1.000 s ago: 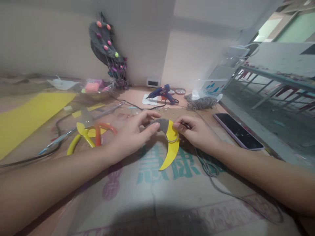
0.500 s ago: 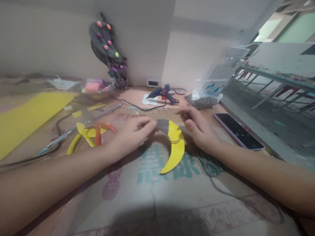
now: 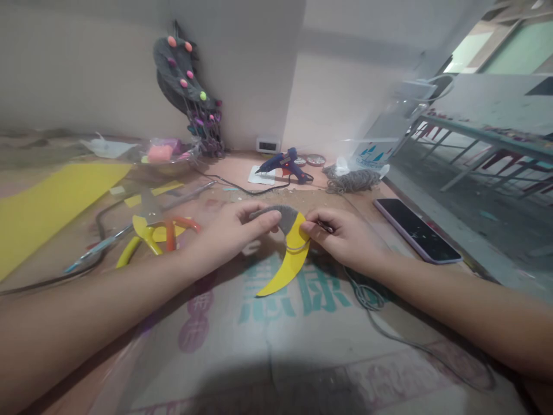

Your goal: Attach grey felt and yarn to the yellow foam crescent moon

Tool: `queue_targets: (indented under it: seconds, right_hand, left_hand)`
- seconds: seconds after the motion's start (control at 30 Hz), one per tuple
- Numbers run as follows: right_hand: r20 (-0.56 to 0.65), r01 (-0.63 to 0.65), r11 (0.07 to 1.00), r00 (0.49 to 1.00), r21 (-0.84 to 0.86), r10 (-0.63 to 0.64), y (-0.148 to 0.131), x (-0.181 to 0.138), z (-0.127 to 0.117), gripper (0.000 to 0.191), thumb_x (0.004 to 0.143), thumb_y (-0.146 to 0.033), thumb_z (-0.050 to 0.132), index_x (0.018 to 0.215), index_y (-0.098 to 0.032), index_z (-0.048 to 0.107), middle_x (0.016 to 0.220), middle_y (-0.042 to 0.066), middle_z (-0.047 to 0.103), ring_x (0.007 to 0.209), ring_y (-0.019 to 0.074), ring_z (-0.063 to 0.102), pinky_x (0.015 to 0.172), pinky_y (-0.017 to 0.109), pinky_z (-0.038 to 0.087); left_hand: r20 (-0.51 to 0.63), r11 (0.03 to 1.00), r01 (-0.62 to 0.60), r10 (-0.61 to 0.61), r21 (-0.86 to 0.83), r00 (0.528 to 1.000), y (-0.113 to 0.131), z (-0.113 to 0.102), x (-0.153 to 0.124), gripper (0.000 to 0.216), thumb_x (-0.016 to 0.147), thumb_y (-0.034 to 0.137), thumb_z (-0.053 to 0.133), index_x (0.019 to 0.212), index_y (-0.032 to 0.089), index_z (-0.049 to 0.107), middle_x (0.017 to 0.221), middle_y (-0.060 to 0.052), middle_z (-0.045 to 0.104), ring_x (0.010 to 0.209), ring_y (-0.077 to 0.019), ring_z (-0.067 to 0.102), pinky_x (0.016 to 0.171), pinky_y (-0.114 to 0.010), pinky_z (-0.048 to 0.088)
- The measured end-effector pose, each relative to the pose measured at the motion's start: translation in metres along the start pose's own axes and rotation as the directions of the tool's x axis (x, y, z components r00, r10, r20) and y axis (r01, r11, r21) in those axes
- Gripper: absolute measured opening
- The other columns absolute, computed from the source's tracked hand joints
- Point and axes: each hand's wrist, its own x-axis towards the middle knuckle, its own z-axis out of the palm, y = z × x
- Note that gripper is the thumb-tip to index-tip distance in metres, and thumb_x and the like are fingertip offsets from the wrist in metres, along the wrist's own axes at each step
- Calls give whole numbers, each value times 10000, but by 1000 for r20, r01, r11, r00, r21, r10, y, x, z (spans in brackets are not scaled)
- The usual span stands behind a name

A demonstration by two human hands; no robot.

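A yellow crescent cutout (image 3: 287,259) hangs between my hands above the printed cardboard sheet (image 3: 302,340). Its upper end is wrapped in grey yarn (image 3: 283,216). My left hand (image 3: 228,233) pinches that wrapped end, thumb and fingers closed on it. My right hand (image 3: 345,233) is closed beside the crescent's right edge and pinches the grey yarn strand there. The loose grey strand (image 3: 367,300) trails from under my right wrist across the cardboard toward the right.
A blue glue gun (image 3: 285,164) lies on paper at the back, a grey yarn heap (image 3: 349,180) beside it. A phone (image 3: 417,229) lies right. Pliers with yellow and orange handles (image 3: 151,233), a yellow sheet (image 3: 47,204) and a cable lie left.
My right hand came back down from the raised position and pinches at the crescent's edge again. The crescent swung, its lower tip now pointing further left.
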Motion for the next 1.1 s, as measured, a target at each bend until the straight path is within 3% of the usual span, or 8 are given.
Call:
queue_targets:
  seconds: [0.13,0.2,0.3,0.37,0.47,0.57,0.83,1.1]
  right_hand:
    - [15,73,997,997,-16,-73,2,-2,0,216,910,-330,528,793,-165,606,691,9,619,598,116,526,558,232,402]
    - [-4,166,986,986,-29,-167,6,-2,-1,229,929,-375,511,920,-165,600,784,29,639,671,137,562,609,253,437]
    - [-126,309,949,941,-69,-315,13,-3,-4,329,966,-445,426,1125,-171,514,924,66,608,789,173,572,700,302,476]
    - [-175,355,925,911,-131,-374,16,-3,-5,288,978,-407,409,1144,-183,480,936,68,582,794,175,561,702,308,479]
    - [-88,410,883,895,-230,-438,16,-4,-6,183,960,-323,467,1078,-190,513,915,67,591,773,172,565,666,296,475]
    - [8,443,842,886,-309,-464,12,-3,-6,173,941,-329,524,1016,-179,567,918,77,620,797,182,585,689,306,485]
    - [4,419,797,886,-435,-463,16,0,-5,194,925,-277,508,1066,-151,553,959,121,636,852,240,597,721,381,494]
    - [26,474,742,850,-473,-527,16,0,-4,135,932,-242,517,1028,-155,552,931,109,640,834,224,608,686,349,494]
  left_hand:
    - [94,1000,9,-8,-4,996,-2,2,0,372,854,525,570,901,173,680,870,-28,714,770,-181,632,653,-268,475]
    - [72,1000,1,-3,18,997,-4,3,0,367,870,514,553,903,170,677,854,-30,709,756,-179,624,640,-270,463]
    - [18,998,-34,33,47,999,-6,3,1,340,881,480,547,887,169,683,851,-29,702,769,-178,613,671,-281,461]
    - [-3,999,-28,28,36,1000,-7,2,2,333,881,474,545,880,171,684,847,-28,700,747,-172,603,656,-282,458]
    - [-21,1000,1,0,25,1000,-6,2,3,341,877,481,540,888,175,691,788,-21,686,664,-158,571,595,-278,441]
    - [-44,999,-14,16,40,999,-5,1,2,330,871,471,545,878,179,698,737,-11,666,653,-157,562,608,-282,449]
    - [-82,999,11,-6,49,997,-6,2,2,348,858,496,549,761,179,656,692,-8,642,631,-157,555,574,-277,439]
    - [-52,999,-14,15,30,999,-1,2,3,299,879,439,544,770,179,644,721,10,644,664,-140,552,610,-261,433]
